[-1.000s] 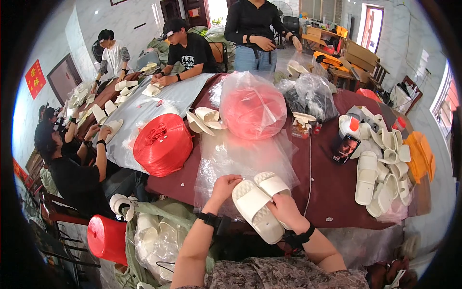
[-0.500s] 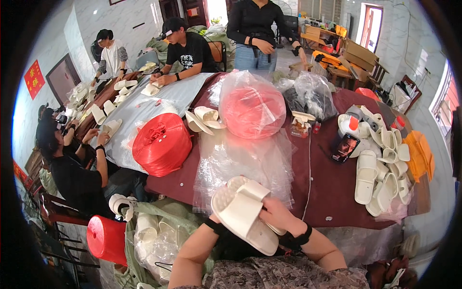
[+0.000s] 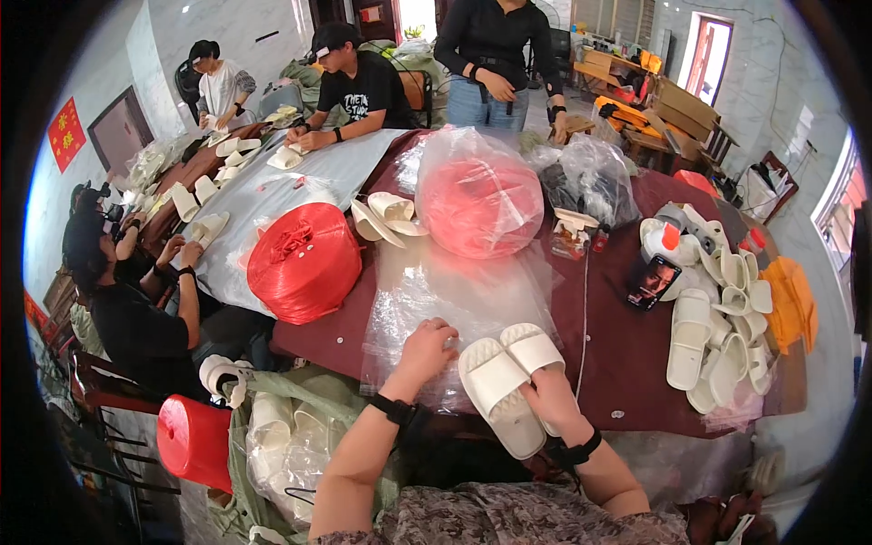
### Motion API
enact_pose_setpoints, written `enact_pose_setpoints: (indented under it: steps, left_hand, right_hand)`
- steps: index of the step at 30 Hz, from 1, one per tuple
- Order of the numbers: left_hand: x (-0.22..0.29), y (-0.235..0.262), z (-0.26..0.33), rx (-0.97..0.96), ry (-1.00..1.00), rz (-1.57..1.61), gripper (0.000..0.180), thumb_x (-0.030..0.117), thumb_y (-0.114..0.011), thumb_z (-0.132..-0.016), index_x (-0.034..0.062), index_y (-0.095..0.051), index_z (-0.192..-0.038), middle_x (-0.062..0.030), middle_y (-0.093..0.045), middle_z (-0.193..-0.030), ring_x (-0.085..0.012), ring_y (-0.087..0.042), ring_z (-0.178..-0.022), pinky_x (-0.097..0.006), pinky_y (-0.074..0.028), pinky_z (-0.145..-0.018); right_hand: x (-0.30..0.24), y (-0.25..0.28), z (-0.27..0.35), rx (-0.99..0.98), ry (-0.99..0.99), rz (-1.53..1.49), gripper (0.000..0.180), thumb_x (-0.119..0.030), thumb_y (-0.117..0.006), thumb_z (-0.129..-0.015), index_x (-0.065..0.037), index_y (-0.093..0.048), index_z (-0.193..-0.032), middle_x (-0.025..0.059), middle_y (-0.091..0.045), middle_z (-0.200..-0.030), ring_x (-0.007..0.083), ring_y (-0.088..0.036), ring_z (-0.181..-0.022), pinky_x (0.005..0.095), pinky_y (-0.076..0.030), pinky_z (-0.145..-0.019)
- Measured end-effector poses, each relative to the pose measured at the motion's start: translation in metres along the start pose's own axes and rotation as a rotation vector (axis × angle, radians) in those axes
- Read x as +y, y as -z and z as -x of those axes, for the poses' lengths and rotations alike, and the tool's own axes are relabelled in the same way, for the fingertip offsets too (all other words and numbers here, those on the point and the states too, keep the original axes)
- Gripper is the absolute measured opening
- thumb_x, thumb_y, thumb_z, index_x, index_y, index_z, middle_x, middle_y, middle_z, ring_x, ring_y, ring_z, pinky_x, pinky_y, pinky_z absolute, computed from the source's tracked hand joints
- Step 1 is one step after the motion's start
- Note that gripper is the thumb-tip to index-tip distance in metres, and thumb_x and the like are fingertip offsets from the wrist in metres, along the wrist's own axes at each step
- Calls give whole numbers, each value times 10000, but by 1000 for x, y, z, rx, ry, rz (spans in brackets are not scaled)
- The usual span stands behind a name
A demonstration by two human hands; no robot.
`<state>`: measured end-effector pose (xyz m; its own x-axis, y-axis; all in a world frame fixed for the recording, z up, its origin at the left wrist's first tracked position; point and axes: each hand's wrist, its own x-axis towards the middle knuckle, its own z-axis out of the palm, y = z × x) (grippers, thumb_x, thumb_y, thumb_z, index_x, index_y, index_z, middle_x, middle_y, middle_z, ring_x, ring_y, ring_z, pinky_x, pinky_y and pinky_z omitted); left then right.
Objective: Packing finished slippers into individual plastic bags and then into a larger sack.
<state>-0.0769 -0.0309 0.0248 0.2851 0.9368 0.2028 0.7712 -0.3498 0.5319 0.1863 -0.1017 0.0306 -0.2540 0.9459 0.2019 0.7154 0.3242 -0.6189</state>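
Observation:
My right hand (image 3: 554, 404) grips a pair of cream slippers (image 3: 498, 392) by their near side, the two held side by side and tilted above the table's front edge. Over the flat stack of clear plastic bags (image 3: 422, 295) my left hand (image 3: 427, 352) has its fingers curled in, pinching at the film; a glint of plastic shows at the fingertips. Beyond the stack sits a large red roll in clear wrap (image 3: 481, 195). Another pair of cream slippers (image 3: 386, 216) lies to its left, beside a red roll of plastic twine (image 3: 304, 263).
Cream slippers (image 3: 722, 336) are heaped at right near a phone (image 3: 652, 282) and orange packaging (image 3: 790, 304). Down at left stand a red tub-shaped item (image 3: 193, 442) and a sack with bagged slippers (image 3: 277, 445). Several people work around the table; one person (image 3: 495, 82) stands opposite.
My left hand has let go of the slippers and moved up onto the plastic bags. My right hand has shifted the slippers rightward, and both now show side by side.

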Motion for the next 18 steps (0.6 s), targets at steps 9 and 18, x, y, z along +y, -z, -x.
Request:
enact_pose_setpoints:
  steps: [9,18]
  left_hand:
    - [-22,-5,-11,49,181,200,162,133,-709,-725,63,-703,-871,-110,-628,-870,-273,-640,-810,-377,-519,-710]
    - [-5,0,-13,208,-14,50,110,71,-617,-808,70,-661,-908,-127,-623,-859,-319,-587,-853,-414,-478,-766]
  right_hand:
    - [9,-12,9,-86,-5,138,289,-274,-612,-846,15,-624,-834,203,-637,-786,378,-628,-741,477,-489,-665]
    - [-21,-7,-21,-32,23,190,291,-255,-603,-850,27,-620,-779,205,-633,-741,367,-628,-697,464,-497,-635]
